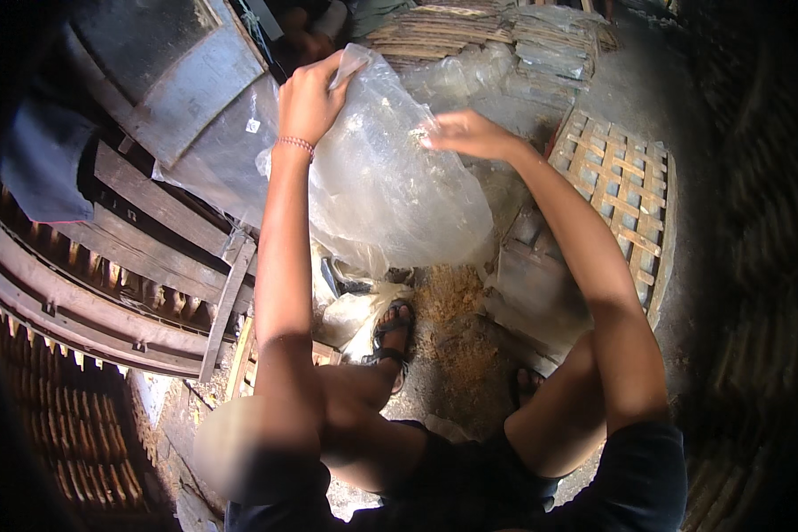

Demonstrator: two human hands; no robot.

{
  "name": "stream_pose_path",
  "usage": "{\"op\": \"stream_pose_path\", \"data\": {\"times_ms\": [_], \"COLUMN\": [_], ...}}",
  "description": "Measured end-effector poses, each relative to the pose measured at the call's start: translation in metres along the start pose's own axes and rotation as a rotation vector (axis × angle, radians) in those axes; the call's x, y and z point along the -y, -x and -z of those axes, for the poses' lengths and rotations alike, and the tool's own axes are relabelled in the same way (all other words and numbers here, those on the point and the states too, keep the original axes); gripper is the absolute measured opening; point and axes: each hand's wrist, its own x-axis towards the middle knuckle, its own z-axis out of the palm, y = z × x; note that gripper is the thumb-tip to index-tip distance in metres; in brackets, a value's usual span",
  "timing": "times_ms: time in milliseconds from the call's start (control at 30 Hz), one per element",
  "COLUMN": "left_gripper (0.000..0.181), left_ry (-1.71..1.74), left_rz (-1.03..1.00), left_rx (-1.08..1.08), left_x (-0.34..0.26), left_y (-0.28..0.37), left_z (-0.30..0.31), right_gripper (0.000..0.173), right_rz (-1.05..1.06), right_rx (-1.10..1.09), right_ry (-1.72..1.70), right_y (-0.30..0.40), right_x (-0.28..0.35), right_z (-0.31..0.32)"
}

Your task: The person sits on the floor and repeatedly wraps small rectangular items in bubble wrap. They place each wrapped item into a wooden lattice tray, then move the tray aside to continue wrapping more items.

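A clear, crumpled plastic sheet or bag (pixel 399 193) hangs in front of me, dotted with small pale specks. Its upper edge is gripped by my left hand (pixel 312 93), which wears a thin beaded bracelet at the wrist. At the plastic's right edge is my right hand (pixel 471 133), thumb and fingertips close to some pale crumbs there. Whether those fingers pinch the plastic or only touch it is not clear. The lower part of the plastic droops above the floor, just beyond my sandalled foot (pixel 394 329).
A woven slatted crate (pixel 615 176) stands at the right. Stacked thin sheets (pixel 439 30) and plastic-wrapped bundles (pixel 552 46) lie beyond. Wooden boards (pixel 153 266) and slatted racks (pixel 86 425) fill the left side. Yellowish crumbs (pixel 459 299) cover part of the floor.
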Motion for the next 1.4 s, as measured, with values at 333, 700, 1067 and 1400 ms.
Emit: {"op": "stream_pose_path", "data": {"times_ms": [333,700,1067,1400], "left_gripper": [0.026,0.021,0.026,0.025], "left_ry": [0.046,0.496,0.715,0.657], "left_rz": [-0.046,0.033,0.133,0.067], "left_rx": [-0.016,0.216,0.702,0.657], "left_x": [-0.014,-0.031,0.004,0.010], "left_y": [-0.007,-0.016,0.008,0.007], "left_z": [-0.006,-0.030,-0.017,-0.019], "right_gripper": [0.043,0.035,0.023,0.065], "right_rz": [-0.164,0.226,0.212,0.173], "right_rx": [0.297,-0.217,-0.129,-0.250], "right_ry": [0.354,-0.048,0.022,0.070], "right_y": [0.010,-0.021,-0.011,-0.006], "right_x": [-0.063,0.063,0.039,0.031], "right_z": [0.027,0.011,0.025,0.018]}}
